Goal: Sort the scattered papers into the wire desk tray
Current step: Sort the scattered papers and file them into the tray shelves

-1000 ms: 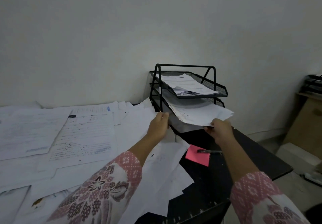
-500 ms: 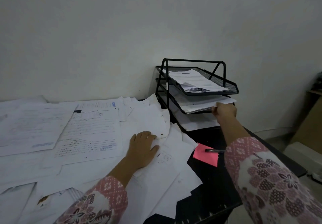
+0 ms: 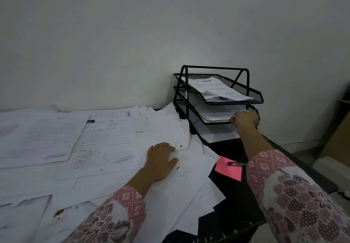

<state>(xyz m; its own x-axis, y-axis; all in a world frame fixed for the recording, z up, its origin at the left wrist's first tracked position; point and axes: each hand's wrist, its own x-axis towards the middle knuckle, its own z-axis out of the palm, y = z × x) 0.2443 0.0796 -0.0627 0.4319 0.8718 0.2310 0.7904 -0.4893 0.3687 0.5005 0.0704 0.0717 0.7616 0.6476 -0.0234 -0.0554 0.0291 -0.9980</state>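
A black wire desk tray (image 3: pixel 253 95) with three tiers stands at the back right of the dark desk, against the wall. Its top tier holds a stack of sheets (image 3: pixel 217 89). The middle tier holds more papers (image 3: pixel 214 115), and my right hand (image 3: pixel 245 119) is at their front edge, fingers curled on them. The bottom tier holds a few sheets (image 3: pixel 217 135). Scattered white papers (image 3: pixel 104 140) cover the desk's left and middle. My left hand (image 3: pixel 161 157) rests flat on a loose sheet near the tray.
A pink sticky note (image 3: pixel 227 170) lies on the bare dark desk (image 3: pixel 233 205) with a black pen (image 3: pixel 235 164) on it, just left of my right forearm. A wooden cabinet (image 3: pixel 339 138) stands at the far right, past the desk's edge.
My right hand pushed the sheet into the middle tier and stays at its front edge. My left hand let go of the sheet and came down flat onto the loose papers.
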